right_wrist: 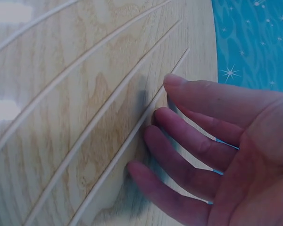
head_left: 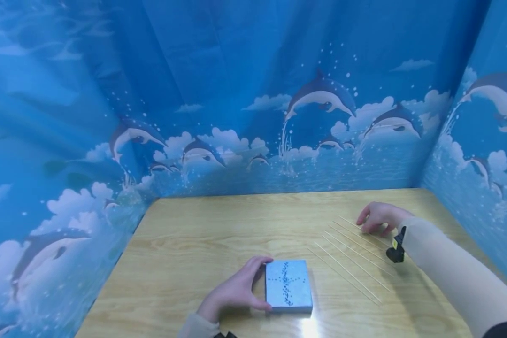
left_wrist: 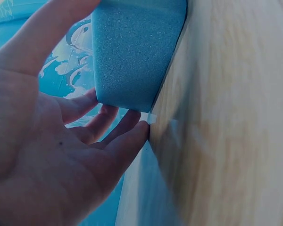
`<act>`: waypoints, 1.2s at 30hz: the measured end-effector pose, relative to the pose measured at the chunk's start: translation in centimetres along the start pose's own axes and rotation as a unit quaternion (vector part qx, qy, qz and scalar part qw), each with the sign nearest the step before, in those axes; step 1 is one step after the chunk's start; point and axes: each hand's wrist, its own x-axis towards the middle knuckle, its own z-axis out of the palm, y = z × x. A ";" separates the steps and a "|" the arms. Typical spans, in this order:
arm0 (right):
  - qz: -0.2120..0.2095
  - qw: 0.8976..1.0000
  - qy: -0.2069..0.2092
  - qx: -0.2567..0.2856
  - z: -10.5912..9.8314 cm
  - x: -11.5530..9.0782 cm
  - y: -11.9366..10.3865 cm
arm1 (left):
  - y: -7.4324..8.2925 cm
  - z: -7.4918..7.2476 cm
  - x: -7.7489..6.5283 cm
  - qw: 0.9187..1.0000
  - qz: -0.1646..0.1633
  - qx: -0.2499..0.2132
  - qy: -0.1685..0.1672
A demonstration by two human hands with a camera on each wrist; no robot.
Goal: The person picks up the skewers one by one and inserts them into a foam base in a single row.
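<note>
A light blue foam block (head_left: 288, 284) with rows of small dark holes in its top lies on the table. My left hand (head_left: 241, 286) holds it from the left, thumb at the near corner and fingers at the far one. In the left wrist view, the fingertips (left_wrist: 125, 123) meet the block's speckled side (left_wrist: 134, 56). Several thin wooden sticks (head_left: 348, 267) lie slantwise and spaced apart to the right of the block. Over the rightmost stick (right_wrist: 132, 134) is my right hand (head_left: 379, 218), fingers loosely bent. Its thumb tip is at that stick; whether it touches cannot be told.
The wooden table (head_left: 194, 234) ends at a blue dolphin-print curtain (head_left: 245, 117) along the back, left and right. A small black wrist device (head_left: 396, 251) hangs below my right wrist, close to the sticks.
</note>
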 end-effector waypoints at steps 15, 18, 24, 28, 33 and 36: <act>-0.009 0.999 0.031 -0.009 0.7 1.0 0.6 | -0.3 0.0 0.1 1.000 -0.002 0.009 0.003; -0.005 0.999 0.036 -0.014 0.8 1.2 0.6 | -0.3 0.0 0.0 1.000 0.000 0.011 0.002; -0.001 0.999 0.033 -0.014 0.8 1.1 0.6 | -0.3 0.1 0.0 1.000 0.000 0.012 0.004; -0.015 1.000 0.021 -0.006 0.7 1.0 0.9 | -0.3 0.1 0.0 1.000 0.001 0.011 0.005; -0.019 1.000 0.009 0.015 0.4 0.8 1.3 | -0.5 0.1 0.1 1.000 0.002 0.008 0.006; -0.013 0.999 0.003 0.030 0.2 0.8 1.4 | -0.6 0.1 0.1 1.000 -0.001 0.010 0.008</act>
